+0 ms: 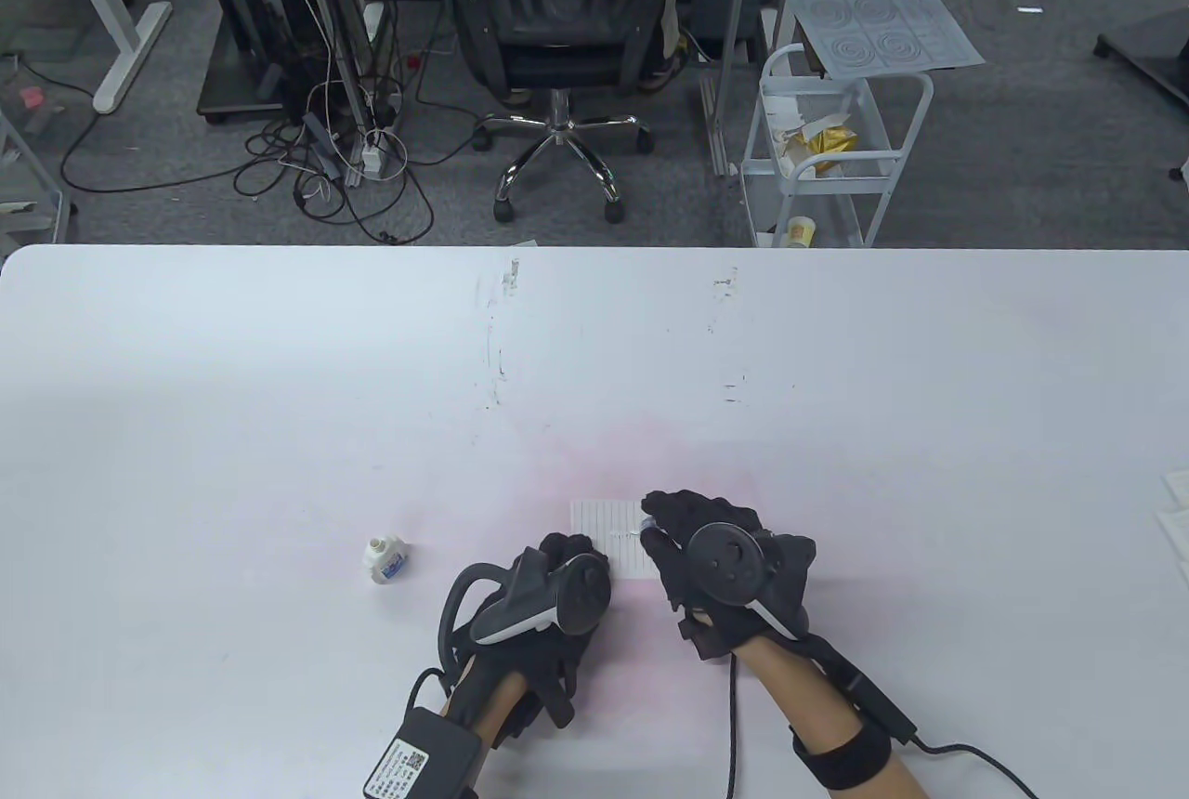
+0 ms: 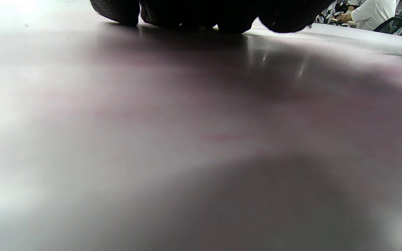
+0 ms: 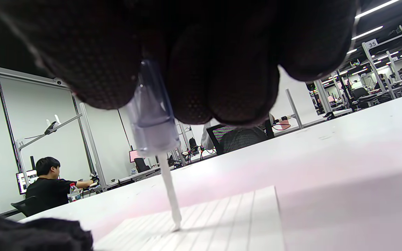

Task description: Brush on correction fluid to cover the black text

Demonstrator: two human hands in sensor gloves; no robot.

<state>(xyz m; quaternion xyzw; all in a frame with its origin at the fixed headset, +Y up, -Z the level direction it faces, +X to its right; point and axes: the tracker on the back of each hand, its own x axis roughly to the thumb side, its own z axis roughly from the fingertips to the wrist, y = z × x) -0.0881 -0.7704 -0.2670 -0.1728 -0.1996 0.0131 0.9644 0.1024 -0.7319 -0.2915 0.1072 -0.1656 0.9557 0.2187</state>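
Right hand pinches the clear cap of the brush; brush tip touches the lined paper. Left hand rests on the paper's near-left corner, fingers flat. Open bottle stands left of the paper, apart, on the table.

Glossy smooth white table, matt lined paper sheet, clear plastic brush cap, black knitted cloth gloves, white plastic bottle
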